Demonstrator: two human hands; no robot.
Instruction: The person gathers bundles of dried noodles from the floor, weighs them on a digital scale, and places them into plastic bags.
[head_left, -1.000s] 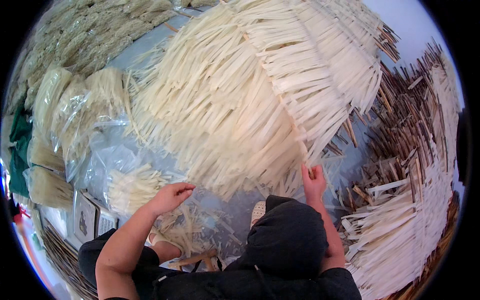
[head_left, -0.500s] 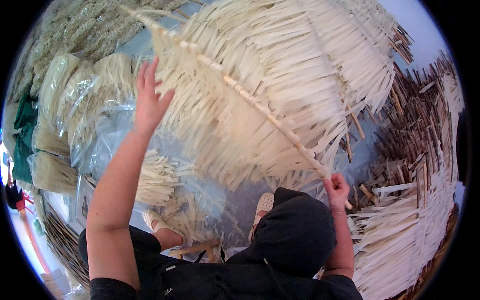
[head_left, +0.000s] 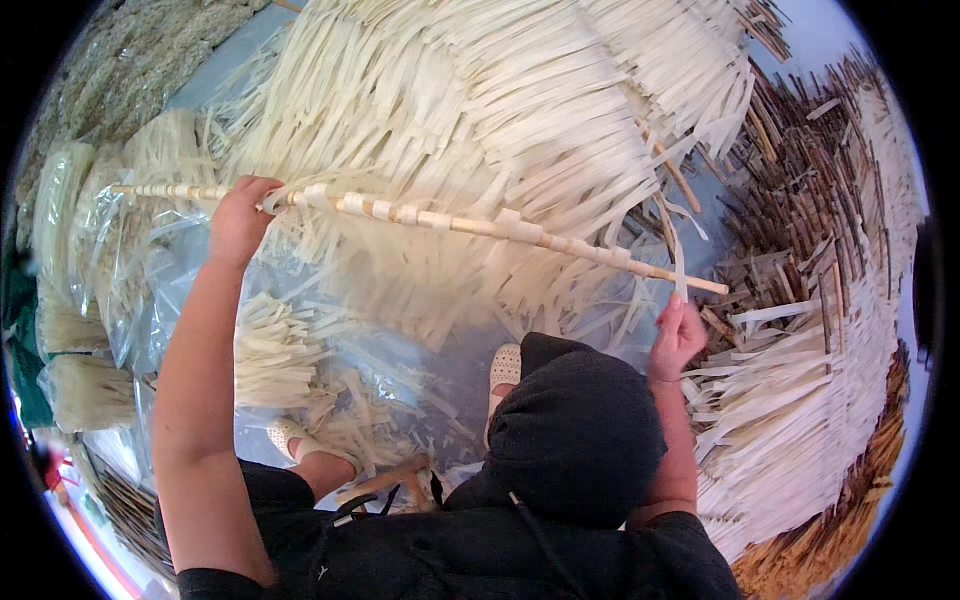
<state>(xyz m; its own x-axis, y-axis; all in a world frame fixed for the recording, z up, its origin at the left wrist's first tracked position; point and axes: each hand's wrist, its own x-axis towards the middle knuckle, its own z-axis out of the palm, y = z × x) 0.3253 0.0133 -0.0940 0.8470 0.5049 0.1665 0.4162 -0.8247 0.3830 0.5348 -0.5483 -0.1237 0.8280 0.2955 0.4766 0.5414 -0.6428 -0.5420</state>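
A long pale wooden stick (head_left: 455,223), wrapped at intervals with white noodle-like strips, lies almost level across my view, strips hanging below it. My left hand (head_left: 245,205) is closed round it toward its left part. My right hand (head_left: 680,330) is below the stick's bare right end, pinching a loose flat strip (head_left: 679,272) that hangs from there. Behind the stick spreads a big heap (head_left: 460,100) of similar pale strips.
Bagged dried bundles (head_left: 80,230) and a lumpy pile (head_left: 120,50) lie left. Dark sticks with strips (head_left: 800,200) are stacked right. Loose scraps (head_left: 350,400) lie by my feet (head_left: 505,368), near a wooden stool (head_left: 390,480).
The stick was lifted from the heap and has swung from diagonal to nearly level. My left hand rose and closed on it; my right hand let go of its end and now pinches a strip.
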